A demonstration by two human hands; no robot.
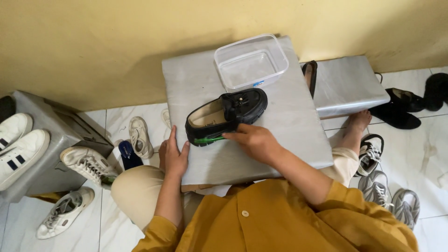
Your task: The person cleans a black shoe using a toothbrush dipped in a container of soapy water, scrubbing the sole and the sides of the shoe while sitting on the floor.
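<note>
Leftmost, a pair of white sneakers with dark stripes sat on a grey box at nine o'clock, and more white sneakers lay on the tiled floor around it, one down at seven o'clock. Next, the left hand lay flat with fingers released and spread, resting on the near left edge of the grey board that lay across the person's lap. At the centre of that board stood the black loafer, its tan lining showing, toe pointing toward two o'clock. The right hand was just at five o'clock of the shoe, fingers curled around a green brush pressed against the sole's side. At twelve o'clock from the loafer, a clear plastic container sat empty on the board's far edge. Further right, a second grey pad lay at two o'clock, with black shoes beyond it and grey sneakers at four o'clock
</note>
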